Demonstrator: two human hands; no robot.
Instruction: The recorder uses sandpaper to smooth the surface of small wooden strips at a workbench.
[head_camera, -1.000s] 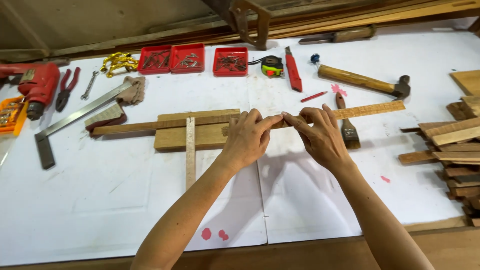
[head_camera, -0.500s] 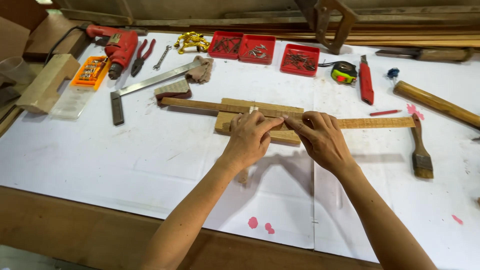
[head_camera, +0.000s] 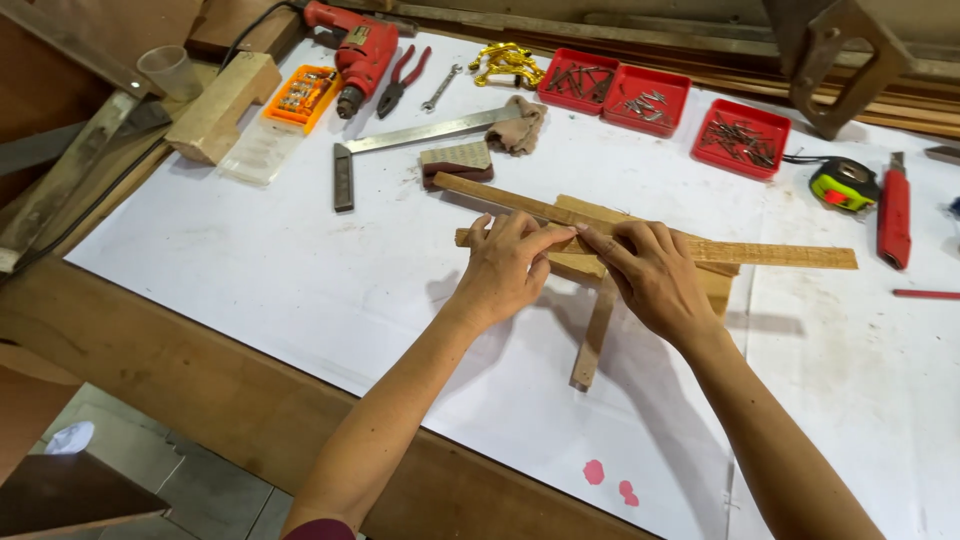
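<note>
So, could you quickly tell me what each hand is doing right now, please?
Left hand: fingers curled, pressing on the wooden ruler, not gripping it.
Right hand: palm down, fingertips on the same ruler, holding nothing.

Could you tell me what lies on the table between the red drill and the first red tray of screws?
In the head view, between the red drill and the red tray lie red-handled pliers, a small wrench and a yellow chain.
</note>
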